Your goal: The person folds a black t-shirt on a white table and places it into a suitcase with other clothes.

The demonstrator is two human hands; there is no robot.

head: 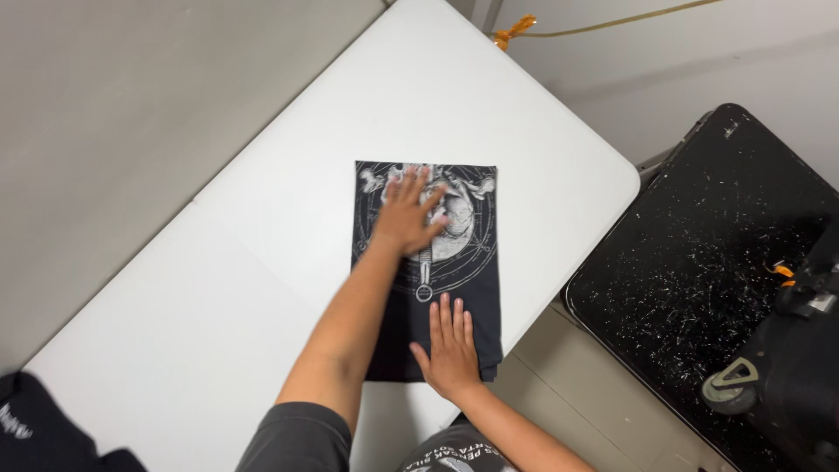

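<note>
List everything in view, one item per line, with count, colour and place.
folded shirt: one, black with white print, flat on the table's middle
table: one, white, runs diagonally across the view
dark cloth: one, black, bottom left corner
speckled board: one, black with white flecks, right of the table
cord: one, yellow-orange, top edge
left hand: one, flat on the shirt's upper print
right hand: one, flat on the shirt's lower part
</note>
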